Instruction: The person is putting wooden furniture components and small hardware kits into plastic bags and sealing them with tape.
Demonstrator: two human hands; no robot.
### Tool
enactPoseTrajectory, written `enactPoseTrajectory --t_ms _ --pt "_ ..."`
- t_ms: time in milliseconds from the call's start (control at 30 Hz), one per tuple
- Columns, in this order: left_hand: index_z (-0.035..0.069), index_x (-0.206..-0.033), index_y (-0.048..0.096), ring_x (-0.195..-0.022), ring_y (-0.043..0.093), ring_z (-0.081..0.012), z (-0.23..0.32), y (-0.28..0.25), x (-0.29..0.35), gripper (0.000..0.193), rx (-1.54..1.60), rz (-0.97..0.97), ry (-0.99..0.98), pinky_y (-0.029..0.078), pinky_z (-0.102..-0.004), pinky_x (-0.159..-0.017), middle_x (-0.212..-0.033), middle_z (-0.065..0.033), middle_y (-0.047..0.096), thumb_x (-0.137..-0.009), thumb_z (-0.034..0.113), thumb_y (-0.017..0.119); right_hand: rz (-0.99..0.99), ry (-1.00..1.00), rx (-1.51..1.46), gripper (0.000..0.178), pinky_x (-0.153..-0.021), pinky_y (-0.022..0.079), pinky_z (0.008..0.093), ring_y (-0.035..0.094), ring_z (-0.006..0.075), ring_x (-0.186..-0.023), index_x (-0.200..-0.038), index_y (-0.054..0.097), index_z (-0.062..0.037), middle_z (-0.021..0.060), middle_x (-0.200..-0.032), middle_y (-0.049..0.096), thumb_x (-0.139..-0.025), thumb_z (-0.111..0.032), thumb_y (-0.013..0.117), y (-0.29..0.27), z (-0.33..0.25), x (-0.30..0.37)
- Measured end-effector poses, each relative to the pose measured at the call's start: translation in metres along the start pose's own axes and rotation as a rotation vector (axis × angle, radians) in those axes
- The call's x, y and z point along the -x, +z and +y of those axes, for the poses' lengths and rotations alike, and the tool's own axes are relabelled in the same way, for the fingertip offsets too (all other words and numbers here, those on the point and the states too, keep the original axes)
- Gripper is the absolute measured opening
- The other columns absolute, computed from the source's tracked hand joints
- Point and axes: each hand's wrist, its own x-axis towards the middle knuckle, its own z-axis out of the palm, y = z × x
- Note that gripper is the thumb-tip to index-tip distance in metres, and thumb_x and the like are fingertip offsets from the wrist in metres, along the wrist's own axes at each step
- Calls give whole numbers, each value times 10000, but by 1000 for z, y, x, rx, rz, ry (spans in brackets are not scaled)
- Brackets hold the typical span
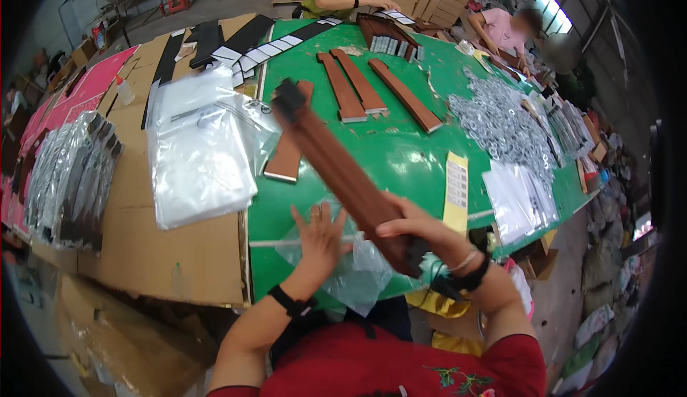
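Note:
My right hand [415, 227] is wrapped round the near end of a long reddish-brown bar with black ends [335, 168]. The bar slants up and to the left above the green tabletop [401, 157]. My left hand [320, 238] lies with fingers spread on a clear plastic bag [361, 279] at the near table edge. Just beyond it, a flat brown piece [288, 152] rests partly behind the raised bar. Farther back lie three more brown pieces, a left one [339, 91], a middle one [358, 81] and a right one [405, 95].
A stack of clear bags [193, 161] lies on cardboard [179, 261] at left, with wrapped bundles [71, 182] beyond. At right are a heap of metal hardware [501, 114], a yellow label sheet [456, 189] and small bags [519, 200]. Two people work across the table, by a brown stack [386, 36].

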Motion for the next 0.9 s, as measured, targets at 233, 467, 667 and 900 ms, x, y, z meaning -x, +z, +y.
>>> enactPoseTrajectory --t_ms 233,467,667,900 --pt "234 -1451 454 -1448 274 -294 -12 9 20 868 -37 2 71 98 -717 -1115 -1542 -91 349 -717 643 672 279 -208 329 895 -954 448 314 549 195 -1133 -1464 375 -31 117 -1254 556 -734 -301 815 -28 72 -26" --pt "199 -1457 441 -1416 338 -283 -32 -21 53 867 -214 184 51 184 -611 -1142 -1524 -72 386 -727 595 691 285 -165 160 905 -843 497 295 615 190 -999 -1464 360 -20 142 -1160 603 -729 -253 833 -31 48 0" --pt "56 -1245 599 -1274 479 -307 28 -44 114 633 168 66 193 351 -463 -1078 -1313 -93 549 -768 450 728 54 -280 218 882 -956 448 334 578 220 -1107 -1454 375 -60 152 -1255 572 -723 -236 836 11 24 35" --pt "6 -1165 617 -1154 534 -285 33 -17 105 539 43 78 160 430 -407 -989 -1196 -123 565 -764 342 747 -174 -136 -63 832 -957 423 309 552 194 -1122 -1461 350 -46 131 -1224 566 -784 -280 773 54 49 -1"
